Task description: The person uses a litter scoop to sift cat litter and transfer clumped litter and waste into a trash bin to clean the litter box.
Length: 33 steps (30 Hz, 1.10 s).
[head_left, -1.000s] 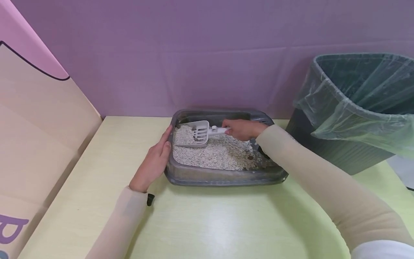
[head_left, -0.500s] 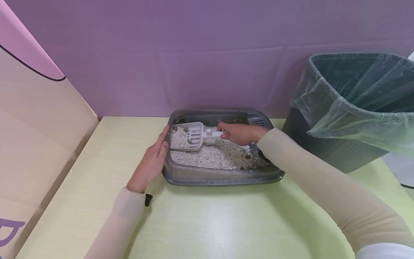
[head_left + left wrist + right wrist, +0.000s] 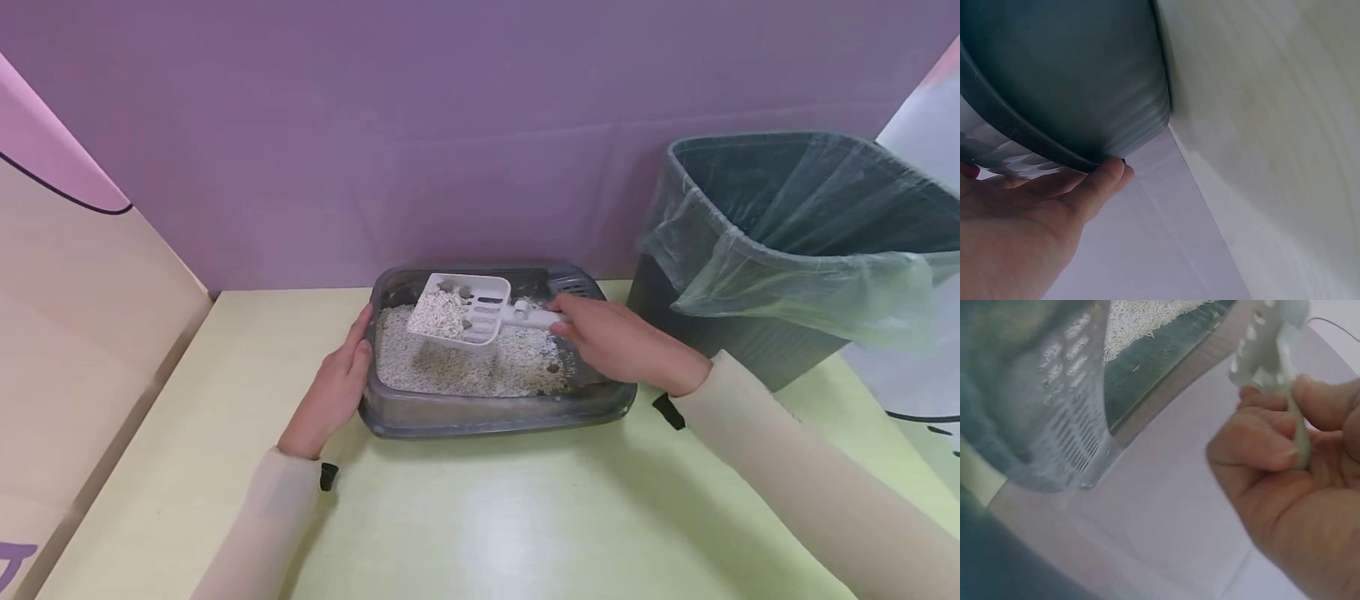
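In the head view a grey litter box [image 3: 495,405] holds pale granular litter [image 3: 420,371] with a few dark clumps. My right hand [image 3: 611,340] grips the handle of a white slotted litter scoop [image 3: 491,312], raised over the box. In its pan lie a heap of litter and several dark clumps. The right wrist view shows the fingers [image 3: 1260,440] curled round the handle. My left hand [image 3: 330,392] rests against the box's left rim with its fingers fairly straight. In the left wrist view, fingertips [image 3: 1110,172] touch the rim near a corner.
A tall dark bin [image 3: 742,346] lined with a translucent greenish bag [image 3: 757,287] stands right of the box. A purple panel [image 3: 420,167] rises behind the pale table [image 3: 450,508], and a cream panel [image 3: 82,333] stands at the left.
The scoop has come up out of the litter and moved right relative to the box, carrying litter and clumps. The left hand stays at the rim. The camera view has shifted.
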Tool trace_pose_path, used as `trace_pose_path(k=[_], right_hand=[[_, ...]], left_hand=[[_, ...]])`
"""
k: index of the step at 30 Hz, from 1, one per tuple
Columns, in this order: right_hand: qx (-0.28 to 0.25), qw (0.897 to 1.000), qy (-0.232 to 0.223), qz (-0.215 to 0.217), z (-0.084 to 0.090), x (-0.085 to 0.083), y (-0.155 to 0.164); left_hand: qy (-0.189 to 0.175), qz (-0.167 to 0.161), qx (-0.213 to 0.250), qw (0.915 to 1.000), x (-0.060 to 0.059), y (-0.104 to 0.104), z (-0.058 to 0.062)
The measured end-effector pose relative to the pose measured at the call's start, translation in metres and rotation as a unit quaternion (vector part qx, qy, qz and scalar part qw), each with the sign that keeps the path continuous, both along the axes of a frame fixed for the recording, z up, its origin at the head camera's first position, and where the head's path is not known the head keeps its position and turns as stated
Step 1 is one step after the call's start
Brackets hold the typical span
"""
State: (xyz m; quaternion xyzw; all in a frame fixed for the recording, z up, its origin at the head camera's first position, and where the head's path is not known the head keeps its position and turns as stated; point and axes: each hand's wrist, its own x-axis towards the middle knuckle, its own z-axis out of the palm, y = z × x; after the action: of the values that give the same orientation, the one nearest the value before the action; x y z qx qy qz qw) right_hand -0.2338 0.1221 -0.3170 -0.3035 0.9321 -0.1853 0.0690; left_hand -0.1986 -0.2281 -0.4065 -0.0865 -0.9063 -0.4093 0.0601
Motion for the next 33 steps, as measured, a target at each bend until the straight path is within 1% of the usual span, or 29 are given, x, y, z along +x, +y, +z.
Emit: trace_pose_path(k=[2,5,10,13,16,19,24,28,30,33], right_hand=[[-0.026,1.000,0.012,0.001,-0.004,0.007,0.006],[-0.051,0.998,0.023,0.003,-0.012,0.012,0.012],[-0.069,0.997,0.034,-0.003,-0.021,0.012,0.018],[-0.084,0.995,0.052,-0.011,-0.024,0.011,0.020],[-0.102,0.992,0.077,-0.024,-0.027,0.011,0.020],[-0.114,0.988,0.090,-0.046,-0.030,0.012,0.020],[-0.124,0.985,0.089,-0.076,-0.034,0.013,0.020],[-0.134,0.984,0.085,-0.085,-0.033,0.013,0.022],[-0.134,0.984,0.087,-0.080,-0.029,0.013,0.024],[-0.129,0.986,0.090,-0.061,-0.022,0.012,0.026]], left_hand=[[-0.003,0.004,0.001,1.0000,0.001,-0.001,-0.001],[-0.004,0.005,0.001,1.0000,0.000,-0.002,-0.002],[-0.002,0.001,0.001,1.0000,-0.002,-0.001,-0.004],[-0.002,0.000,0.000,1.0000,-0.002,-0.001,-0.005],[0.000,0.001,-0.001,1.0000,-0.002,0.000,-0.006],[0.002,-0.001,0.000,1.0000,-0.002,0.002,-0.005],[0.003,-0.006,-0.001,1.0000,-0.002,0.002,-0.003],[0.004,-0.006,-0.008,0.9999,-0.002,0.001,-0.002],[0.002,-0.004,-0.013,0.9999,-0.002,0.000,0.000],[-0.001,-0.002,-0.016,0.9999,-0.002,-0.001,0.001]])
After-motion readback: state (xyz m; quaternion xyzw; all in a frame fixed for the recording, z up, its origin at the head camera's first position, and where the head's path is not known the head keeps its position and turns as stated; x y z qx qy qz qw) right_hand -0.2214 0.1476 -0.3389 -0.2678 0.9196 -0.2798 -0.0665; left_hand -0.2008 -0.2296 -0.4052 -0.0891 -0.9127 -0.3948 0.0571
